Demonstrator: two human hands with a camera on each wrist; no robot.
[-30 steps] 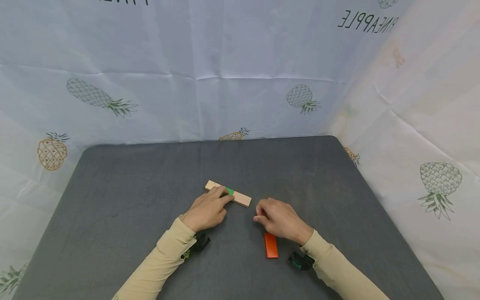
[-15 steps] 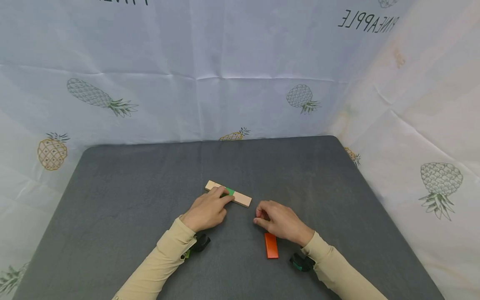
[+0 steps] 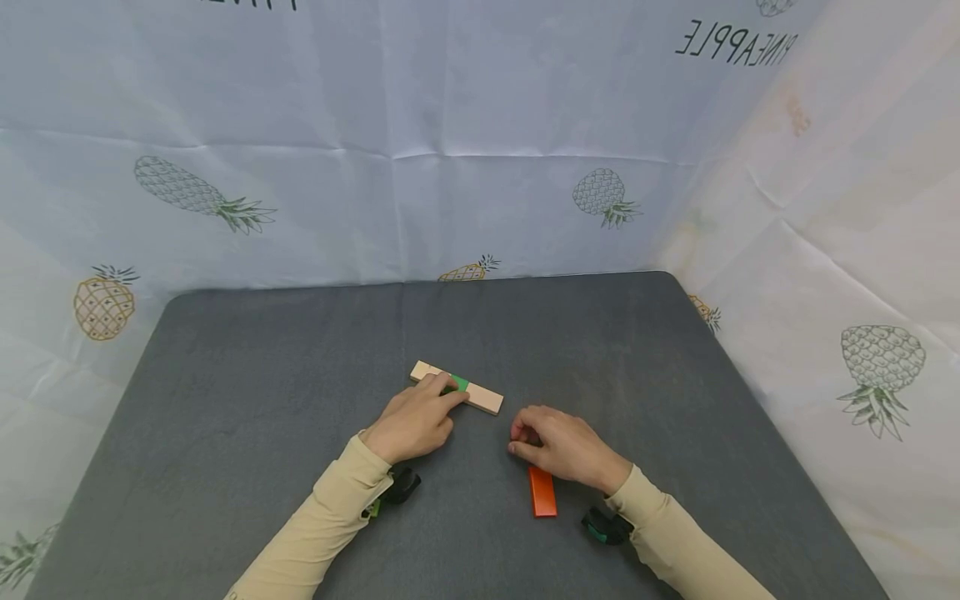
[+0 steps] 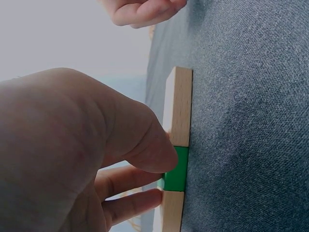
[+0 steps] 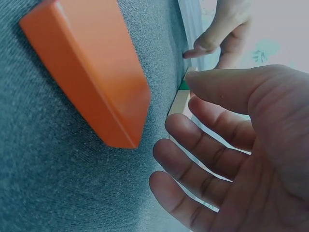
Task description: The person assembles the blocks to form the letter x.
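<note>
In the head view, a green block (image 3: 461,384) lies in a slanted row between two plain wooden blocks, the right one (image 3: 484,398) and the left one (image 3: 425,370). My left hand (image 3: 412,422) pinches the green block; in the left wrist view the thumb lies on the near side of the green block (image 4: 177,171), with two fingers at the far side. Loosely curled and holding nothing, my right hand (image 3: 567,447) hovers just right of the row. Below it lies an orange-red block (image 3: 543,497), its far end partly covered by that hand.
The blocks lie on a dark grey cloth-covered table (image 3: 262,375). Behind it and at both sides hangs a white curtain (image 3: 487,100) printed with pineapples. A dark wrist device (image 3: 607,527) sits under the right wrist.
My right hand has sunk slightly toward the near edge, back over the orange-red block. The left hand and the row of blocks look still.
</note>
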